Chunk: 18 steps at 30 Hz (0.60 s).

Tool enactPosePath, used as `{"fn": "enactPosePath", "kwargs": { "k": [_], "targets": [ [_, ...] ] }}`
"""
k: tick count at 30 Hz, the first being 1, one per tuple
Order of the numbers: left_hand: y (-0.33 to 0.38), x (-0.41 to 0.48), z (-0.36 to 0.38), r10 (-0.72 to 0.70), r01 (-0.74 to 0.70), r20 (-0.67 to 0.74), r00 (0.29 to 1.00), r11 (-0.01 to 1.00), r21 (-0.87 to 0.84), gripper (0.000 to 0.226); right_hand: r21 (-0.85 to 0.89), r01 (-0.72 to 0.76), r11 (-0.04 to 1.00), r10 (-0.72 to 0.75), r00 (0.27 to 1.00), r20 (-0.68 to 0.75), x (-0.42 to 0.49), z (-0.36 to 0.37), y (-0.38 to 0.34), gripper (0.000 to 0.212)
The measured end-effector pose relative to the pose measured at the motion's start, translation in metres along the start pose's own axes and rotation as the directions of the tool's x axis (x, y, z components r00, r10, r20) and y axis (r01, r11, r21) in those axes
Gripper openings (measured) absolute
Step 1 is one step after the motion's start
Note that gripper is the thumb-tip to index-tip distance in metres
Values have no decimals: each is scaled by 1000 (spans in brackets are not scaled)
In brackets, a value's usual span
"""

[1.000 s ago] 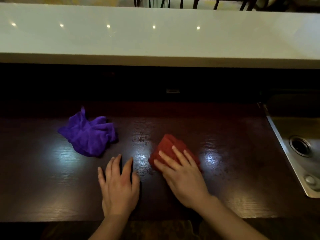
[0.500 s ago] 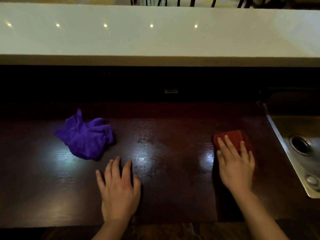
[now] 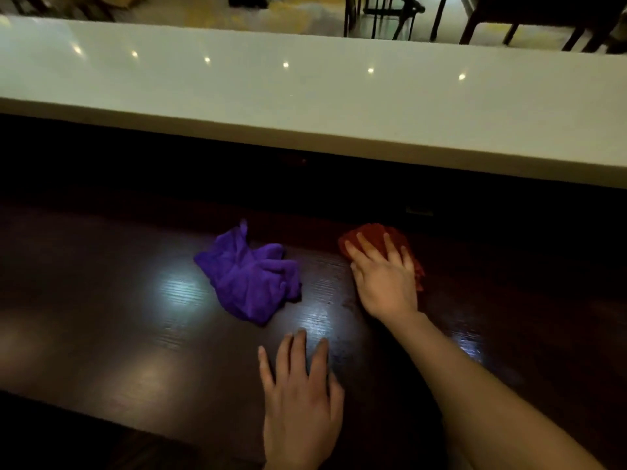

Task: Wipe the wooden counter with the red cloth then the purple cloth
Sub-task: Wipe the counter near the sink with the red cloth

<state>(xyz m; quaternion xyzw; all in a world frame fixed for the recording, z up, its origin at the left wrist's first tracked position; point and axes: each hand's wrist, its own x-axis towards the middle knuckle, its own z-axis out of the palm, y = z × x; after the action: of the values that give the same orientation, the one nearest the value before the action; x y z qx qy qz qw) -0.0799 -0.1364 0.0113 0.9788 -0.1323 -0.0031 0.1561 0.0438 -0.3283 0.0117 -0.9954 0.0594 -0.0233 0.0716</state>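
Nearest the camera, the person's left hand [image 3: 300, 407] lies flat on the dark wooden counter [image 3: 101, 334], palm down, fingers stretched forward and slightly spread, with nothing in it. It sits close to the counter's near edge, which runs across the bottom left.

From the lower right, at about five o'clock, the bare right forearm reaches up and inward to the right hand [image 3: 383, 276]. That hand is also opened flat, fingers spread, pressing down on the red cloth [image 3: 373, 234]. The cloth shows beyond the fingertips and along the hand's right side; the rest is hidden under the palm. It lies toward the back of the wood, close to the dark shadow there.

At about ten o'clock from the right hand's wrist, and at eleven o'clock from the left hand, the purple cloth [image 3: 249, 279] lies crumpled in a loose heap, touched by neither hand and a little apart from the red cloth. The wood to its left, toward nine o'clock, is bare and glossy with soft patches of reflected light, and bare wood also stretches to the right of the red cloth.

Farther back a deep shadow covers the rear strip of the wood. Above it a white ledge [image 3: 305, 96] runs across the whole view, dotted with small light reflections. Beyond it, at twelve to one o'clock, dark chair legs [image 3: 376, 15] stand on a pale floor. No writing can be read anywhere.
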Motion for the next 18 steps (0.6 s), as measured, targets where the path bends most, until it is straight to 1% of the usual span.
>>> {"fn": "enactPosePath", "kwargs": {
  "k": [2, 5, 12, 13, 15, 16, 17, 18],
  "targets": [
    [1, 0, 1, 1, -1, 2, 1000, 1000, 19, 53, 16, 67, 998, -68, 998, 19, 15, 4, -27, 45],
    [0, 1, 0, 4, -4, -2, 1000, 1000, 26, 52, 19, 223, 975, -223, 974, 46, 28, 11, -61, 47],
    [-2, 1, 2, 33, -33, -2, 999, 997, 76, 53, 172, 250, 953, -265, 961, 73, 68, 15, -99, 44],
    [-3, 1, 2, 34, -33, -6, 999, 997, 74, 54, 211, 250, 945, -272, 959, 80, 71, 13, -100, 44],
    [-2, 1, 2, 31, -30, -15, 999, 998, 57, 54, 344, 204, 916, -247, 965, 84, 71, 1, -97, 43],
    [-2, 0, 3, 30, -29, -14, 999, 998, 50, 54, 392, 191, 900, -226, 973, 44, 68, -5, -97, 42],
    [-3, -1, 3, 31, -31, -11, 999, 999, 43, 55, 396, 221, 891, -227, 973, -32, 63, -11, -100, 42],
    [-3, 0, 2, 32, -31, -7, 999, 999, 36, 56, 383, 288, 878, -270, 957, -101, 56, -18, -109, 45]
  ]
}}
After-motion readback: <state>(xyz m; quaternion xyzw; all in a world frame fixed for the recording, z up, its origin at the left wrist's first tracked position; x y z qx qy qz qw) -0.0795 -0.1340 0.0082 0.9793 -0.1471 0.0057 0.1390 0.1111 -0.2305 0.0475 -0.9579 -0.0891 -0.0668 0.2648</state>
